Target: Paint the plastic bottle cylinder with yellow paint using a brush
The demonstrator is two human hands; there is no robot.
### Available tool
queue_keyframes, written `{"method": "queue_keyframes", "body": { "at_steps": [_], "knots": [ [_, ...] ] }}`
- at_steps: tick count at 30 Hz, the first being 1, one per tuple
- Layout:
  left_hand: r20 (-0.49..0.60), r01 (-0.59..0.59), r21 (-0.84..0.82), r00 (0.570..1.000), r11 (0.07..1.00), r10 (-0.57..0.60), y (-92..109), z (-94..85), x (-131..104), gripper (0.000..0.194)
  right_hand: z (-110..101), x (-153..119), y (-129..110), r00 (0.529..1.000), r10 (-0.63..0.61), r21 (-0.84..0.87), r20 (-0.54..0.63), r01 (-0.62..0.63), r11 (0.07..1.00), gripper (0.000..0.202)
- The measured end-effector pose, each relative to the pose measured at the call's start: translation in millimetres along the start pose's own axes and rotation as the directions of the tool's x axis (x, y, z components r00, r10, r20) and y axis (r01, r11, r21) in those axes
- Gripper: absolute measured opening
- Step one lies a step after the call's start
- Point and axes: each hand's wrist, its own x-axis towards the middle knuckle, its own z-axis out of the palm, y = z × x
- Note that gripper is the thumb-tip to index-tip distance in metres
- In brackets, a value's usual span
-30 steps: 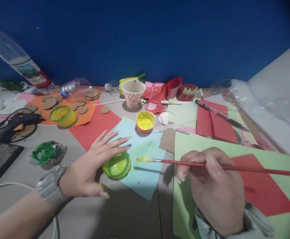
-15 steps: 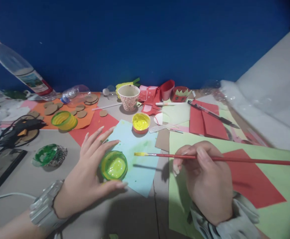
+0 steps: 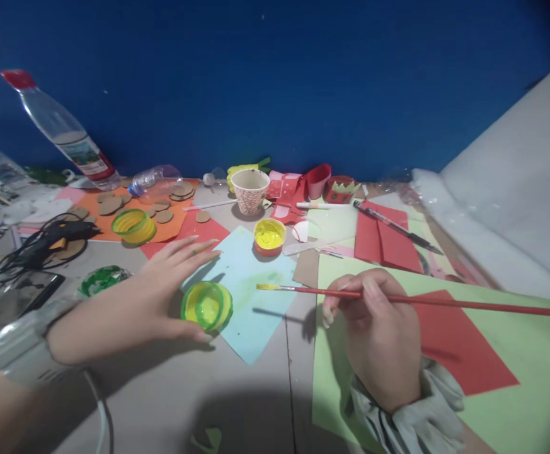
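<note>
My left hand (image 3: 156, 299) is spread open around the left side of a small clear cup painted with green and yellow bands (image 3: 207, 306); I cannot tell whether the thumb touches it. The cup stands on the left part of a light blue paper (image 3: 251, 328) marked with faint green smears. In my right hand (image 3: 378, 334) is a thin red paintbrush (image 3: 312, 291), held level above the table, its yellow-coated bristles pointing left over the blue paper. Behind the bristles sits a small red-sided cup of yellow paint (image 3: 269, 237).
A patterned paper cup (image 3: 250, 192) stands at the back. Another banded ring (image 3: 133, 227) lies on orange paper among cardboard discs. Green paint (image 3: 102, 279) sits beyond my left forearm. At the far left, a tilted bottle (image 3: 74, 139) leans near black cables (image 3: 43, 243). Green paper (image 3: 482, 410) lies at right.
My left hand has moved left, and the banded cup now sits slightly further left, tipped a little differently. The view has shifted somewhat. My right hand still holds the paintbrush in nearly the same place.
</note>
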Motion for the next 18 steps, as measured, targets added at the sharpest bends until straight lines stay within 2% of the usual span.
{"method": "queue_keyframes", "body": {
  "at_steps": [2,5,7,8,11,13,16,18],
  "knots": [
    [0.017,0.002,0.045,1.000,0.999,-0.003,-2,-10.1,-6,0.101,0,-1,-3,1.000,-0.011,0.021,0.009,0.011,1.000,0.020],
    [-0.028,-0.026,0.032,0.999,0.999,0.027,17,-10.8,-11,0.095,0,-4,-6,0.999,-0.025,0.043,0.021,0.024,0.999,0.019],
    [-0.091,-0.051,0.043,0.994,0.998,0.055,39,0.9,-11,0.092,0,-4,-7,0.999,-0.033,0.041,0.019,0.032,0.999,0.019],
    [-0.084,-0.071,0.068,0.993,0.995,0.077,50,8.9,-11,0.093,-1,-4,-7,0.999,-0.039,0.037,0.019,0.038,0.999,0.020],
    [0.014,-0.154,0.114,0.988,0.982,0.153,66,30.1,-7,0.096,-2,-4,-8,0.998,-0.065,0.010,0.011,0.065,0.998,0.020],
    [0.020,-0.131,0.097,0.991,0.987,0.130,63,36.2,-5,0.100,-2,-3,-11,0.997,-0.074,-0.002,0.005,0.074,0.997,0.020],
    [-0.038,-0.094,0.028,0.995,0.995,0.095,45,34.3,-6,0.107,-3,-4,-15,0.998,-0.056,0.036,0.017,0.055,0.998,0.022],
    [-0.060,-0.108,-0.013,0.993,0.994,0.107,34,31.3,-8,0.101,-3,-4,-16,0.999,-0.042,0.062,0.034,0.039,0.997,0.022]
  ]
}}
